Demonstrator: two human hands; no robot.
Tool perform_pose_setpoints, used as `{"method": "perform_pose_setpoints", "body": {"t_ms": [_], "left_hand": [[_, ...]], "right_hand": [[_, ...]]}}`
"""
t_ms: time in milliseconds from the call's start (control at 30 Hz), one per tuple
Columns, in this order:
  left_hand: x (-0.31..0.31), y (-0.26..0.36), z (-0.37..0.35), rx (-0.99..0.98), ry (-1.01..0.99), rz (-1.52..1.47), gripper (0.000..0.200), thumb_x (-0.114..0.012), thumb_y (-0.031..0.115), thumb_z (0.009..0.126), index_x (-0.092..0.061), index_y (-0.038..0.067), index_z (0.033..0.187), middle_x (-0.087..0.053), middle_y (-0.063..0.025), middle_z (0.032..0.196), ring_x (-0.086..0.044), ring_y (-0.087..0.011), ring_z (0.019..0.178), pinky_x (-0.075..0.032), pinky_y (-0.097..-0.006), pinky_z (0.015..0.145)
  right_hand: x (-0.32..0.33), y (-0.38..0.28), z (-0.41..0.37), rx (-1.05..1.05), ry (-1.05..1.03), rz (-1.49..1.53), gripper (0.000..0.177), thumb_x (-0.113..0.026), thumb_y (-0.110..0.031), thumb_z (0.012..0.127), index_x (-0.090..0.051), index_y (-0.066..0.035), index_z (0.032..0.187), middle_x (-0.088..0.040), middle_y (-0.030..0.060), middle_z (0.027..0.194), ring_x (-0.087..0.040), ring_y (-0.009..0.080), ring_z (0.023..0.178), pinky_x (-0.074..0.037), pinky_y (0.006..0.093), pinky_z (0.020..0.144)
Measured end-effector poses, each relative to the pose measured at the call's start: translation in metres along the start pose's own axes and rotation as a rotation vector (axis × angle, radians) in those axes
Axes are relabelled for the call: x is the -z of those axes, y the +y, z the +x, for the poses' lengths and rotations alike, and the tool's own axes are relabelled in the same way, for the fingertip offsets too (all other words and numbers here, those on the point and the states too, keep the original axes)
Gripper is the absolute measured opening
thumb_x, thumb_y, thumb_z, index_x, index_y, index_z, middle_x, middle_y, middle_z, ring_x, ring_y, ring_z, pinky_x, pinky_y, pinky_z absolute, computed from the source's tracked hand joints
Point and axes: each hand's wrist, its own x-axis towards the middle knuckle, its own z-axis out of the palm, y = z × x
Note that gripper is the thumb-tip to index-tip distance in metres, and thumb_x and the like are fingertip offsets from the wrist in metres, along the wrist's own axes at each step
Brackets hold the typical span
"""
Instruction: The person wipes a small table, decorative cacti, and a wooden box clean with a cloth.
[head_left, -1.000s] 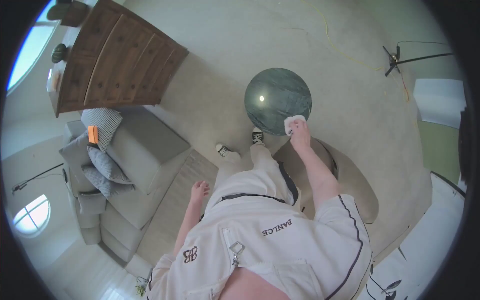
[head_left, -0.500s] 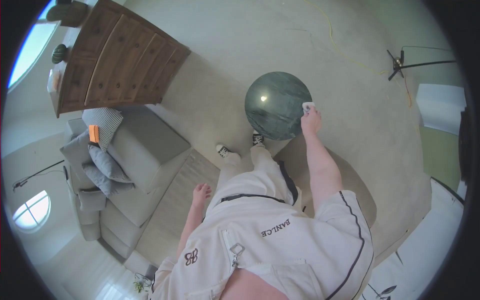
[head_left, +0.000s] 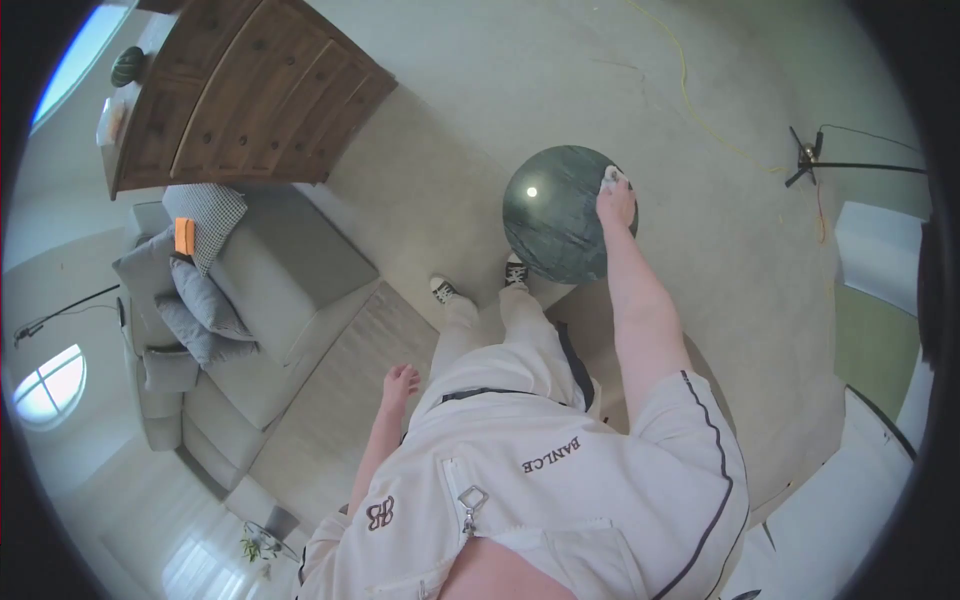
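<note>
My right hand presses a crumpled white cloth against the right edge of a round, dark green marble-look tabletop. Its fingers are closed over the cloth, and part of it is hidden under them. A bright light reflection shows on the glossy top. My left hand hangs beside my left leg, holding nothing, with its fingers loosely bent and apart.
A grey sofa with cushions stands on the left; an orange item lies on it. Behind it is a wooden dresser. A yellow cable runs over the floor toward a black stand. My shoes are near the table.
My right hand has moved the cloth forward along the table's right side, farther onto the top. The view has shifted slightly. My left hand stays by my leg.
</note>
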Motion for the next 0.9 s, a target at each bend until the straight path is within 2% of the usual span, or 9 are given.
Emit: {"method": "perform_pose_setpoints", "body": {"t_ms": [100, 200, 300, 400, 500, 600, 700, 800, 900], "left_hand": [[0.003, -0.003, -0.004, 0.008, 0.014, -0.006, 0.046, -0.054, 0.034, 0.084, -0.053, 0.003, 0.118, -0.063, -0.0112, 0.102, -0.062, -0.0194, 0.090, -0.049, -0.0306, 0.072], [0.008, -0.018, 0.004, 0.002, 0.031, -0.035, 0.047, -0.055, 0.037, 0.085, -0.052, 0.004, 0.118, -0.064, -0.0124, 0.103, -0.064, -0.0199, 0.089, -0.050, -0.0313, 0.071], [0.009, -0.024, -0.002, 0.013, 0.041, -0.076, 0.045, -0.055, 0.036, 0.084, -0.053, 0.003, 0.116, -0.064, -0.0104, 0.100, -0.062, -0.0178, 0.087, -0.049, -0.0291, 0.069], [0.008, -0.035, -0.001, 0.019, 0.048, -0.092, 0.043, -0.055, 0.035, 0.084, -0.054, 0.004, 0.114, -0.064, -0.0109, 0.100, -0.063, -0.0181, 0.087, -0.049, -0.0290, 0.067], [0.004, -0.044, 0.004, 0.037, 0.043, -0.106, 0.043, -0.054, 0.033, 0.084, -0.053, 0.004, 0.115, -0.064, -0.0122, 0.101, -0.063, -0.0192, 0.087, -0.050, -0.0299, 0.068], [0.000, -0.050, 0.010, 0.054, 0.045, -0.132, 0.041, -0.054, 0.034, 0.085, -0.054, 0.004, 0.113, -0.064, -0.0105, 0.099, -0.063, -0.0190, 0.087, -0.049, -0.0297, 0.068], [-0.003, -0.047, 0.005, 0.069, 0.026, -0.153, 0.047, -0.054, 0.036, 0.086, -0.050, 0.003, 0.119, -0.063, -0.0109, 0.103, -0.061, -0.0191, 0.090, -0.049, -0.0303, 0.072], [-0.007, -0.042, 0.001, 0.054, 0.032, -0.145, 0.041, -0.054, 0.034, 0.086, -0.053, 0.005, 0.113, -0.063, -0.0090, 0.098, -0.060, -0.0163, 0.084, -0.048, -0.0283, 0.068], [-0.010, -0.033, -0.006, 0.054, 0.025, -0.142, 0.035, -0.053, 0.031, 0.088, -0.054, 0.004, 0.111, -0.062, -0.0078, 0.094, -0.058, -0.0139, 0.079, -0.046, -0.0270, 0.066]], "right_hand": [[-0.007, -0.023, -0.003, 0.052, -0.023, 0.018, 0.032, -0.040, -0.021, 0.096, -0.047, -0.008, 0.124, -0.048, 0.0167, 0.118, -0.056, 0.0332, 0.099, -0.046, 0.0429, 0.084], [-0.019, -0.037, -0.003, 0.134, 0.008, 0.012, 0.033, -0.039, -0.020, 0.092, -0.051, -0.008, 0.120, -0.049, 0.0178, 0.114, -0.055, 0.0355, 0.100, -0.045, 0.0461, 0.083], [-0.018, -0.055, -0.018, 0.188, -0.058, -0.041, 0.036, -0.042, -0.019, 0.092, -0.047, -0.013, 0.127, -0.047, 0.0166, 0.116, -0.053, 0.0340, 0.104, -0.047, 0.0446, 0.082], [-0.028, -0.065, -0.024, 0.291, -0.092, -0.118, 0.035, -0.041, -0.012, 0.090, -0.049, -0.017, 0.124, -0.046, 0.0160, 0.116, -0.051, 0.0326, 0.103, -0.047, 0.0421, 0.078], [-0.032, -0.077, -0.040, 0.342, -0.173, -0.163, 0.048, -0.036, -0.006, 0.089, -0.046, -0.025, 0.132, -0.043, 0.0144, 0.125, -0.044, 0.0309, 0.111, -0.047, 0.0412, 0.082], [-0.045, -0.078, -0.047, 0.463, -0.170, -0.219, 0.048, -0.038, -0.008, 0.088, -0.047, -0.022, 0.133, -0.040, 0.0132, 0.130, -0.040, 0.0311, 0.117, -0.044, 0.0418, 0.091], [-0.048, -0.079, -0.061, 0.558, -0.156, -0.299, 0.042, -0.042, -0.006, 0.088, -0.052, -0.013, 0.129, -0.044, 0.0150, 0.129, -0.044, 0.0331, 0.115, -0.044, 0.0408, 0.092], [-0.056, -0.072, -0.068, 0.647, -0.137, -0.421, 0.040, -0.045, -0.004, 0.086, -0.056, -0.013, 0.123, -0.046, 0.0140, 0.128, -0.044, 0.0335, 0.114, -0.042, 0.0411, 0.094], [-0.063, -0.055, -0.082, 0.734, -0.170, -0.429, 0.040, -0.047, 0.004, 0.085, -0.057, -0.010, 0.121, -0.044, 0.0142, 0.134, -0.043, 0.0323, 0.120, -0.038, 0.0404, 0.101]]}}
